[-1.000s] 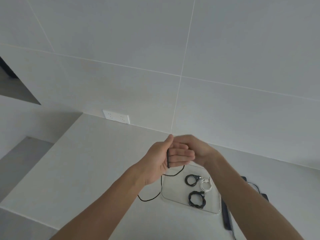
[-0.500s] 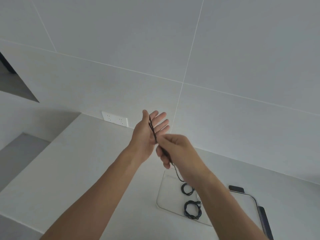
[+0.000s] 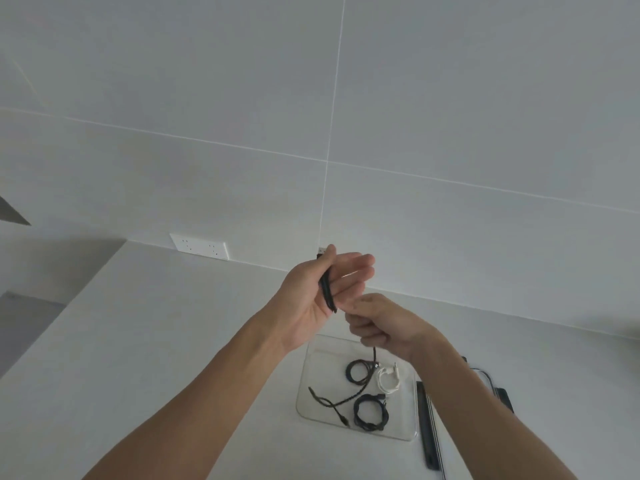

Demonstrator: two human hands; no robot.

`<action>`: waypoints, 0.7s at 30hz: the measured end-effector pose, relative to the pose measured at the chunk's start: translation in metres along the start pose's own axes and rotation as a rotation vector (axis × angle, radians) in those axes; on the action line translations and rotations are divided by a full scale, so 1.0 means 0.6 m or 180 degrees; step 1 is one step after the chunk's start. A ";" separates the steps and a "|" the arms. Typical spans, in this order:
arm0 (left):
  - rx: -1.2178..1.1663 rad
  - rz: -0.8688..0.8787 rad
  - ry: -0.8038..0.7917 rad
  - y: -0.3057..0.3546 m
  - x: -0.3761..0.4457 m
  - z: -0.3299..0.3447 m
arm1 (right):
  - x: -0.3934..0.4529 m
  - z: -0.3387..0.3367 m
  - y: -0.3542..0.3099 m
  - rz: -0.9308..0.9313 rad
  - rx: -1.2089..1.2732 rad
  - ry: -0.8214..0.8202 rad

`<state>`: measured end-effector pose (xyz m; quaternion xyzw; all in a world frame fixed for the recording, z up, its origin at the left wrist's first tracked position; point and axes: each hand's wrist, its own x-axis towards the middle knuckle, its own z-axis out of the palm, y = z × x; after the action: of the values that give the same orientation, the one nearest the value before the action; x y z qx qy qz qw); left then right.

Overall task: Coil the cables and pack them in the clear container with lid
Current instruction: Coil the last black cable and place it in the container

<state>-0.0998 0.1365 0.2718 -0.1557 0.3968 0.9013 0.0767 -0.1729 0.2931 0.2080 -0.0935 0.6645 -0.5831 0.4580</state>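
Note:
My left hand (image 3: pixel 313 294) is raised above the counter with loops of a black cable (image 3: pixel 327 289) wound around its palm, its plug sticking out by the thumb. My right hand (image 3: pixel 381 325) is just below and to the right, fingers closed on the same cable. From that fist the loose tail (image 3: pixel 341 400) hangs down into the clear container (image 3: pixel 306 407) on the counter. Inside the container lie two coiled black cables (image 3: pixel 370 410) and a coiled white cable (image 3: pixel 388 379).
The container's lid with dark clips (image 3: pixel 429 431) lies right of it, partly behind my right forearm. A white wall socket (image 3: pixel 200 246) sits at the counter's back edge. The counter drops off along its left side.
My right hand has moved down below the left hand, drawing the cable with it. The cable's free end now lies inside the container. The view has shifted slightly.

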 end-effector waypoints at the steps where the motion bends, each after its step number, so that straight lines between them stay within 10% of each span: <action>1: 0.0049 -0.0083 -0.0133 -0.005 -0.003 0.004 | 0.003 -0.015 -0.017 -0.0023 0.0042 0.0012; 11: 0.1054 -0.0251 0.0182 -0.036 0.025 0.005 | -0.009 -0.001 -0.168 -0.0296 -0.1557 0.1082; 21: 0.0015 0.0215 0.0559 -0.006 0.058 0.007 | -0.075 0.107 -0.023 -0.0851 -0.0969 0.1278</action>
<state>-0.1324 0.1425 0.2602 -0.2205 0.4092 0.8853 0.0115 -0.1072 0.2745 0.2489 -0.1307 0.8035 -0.5387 0.2170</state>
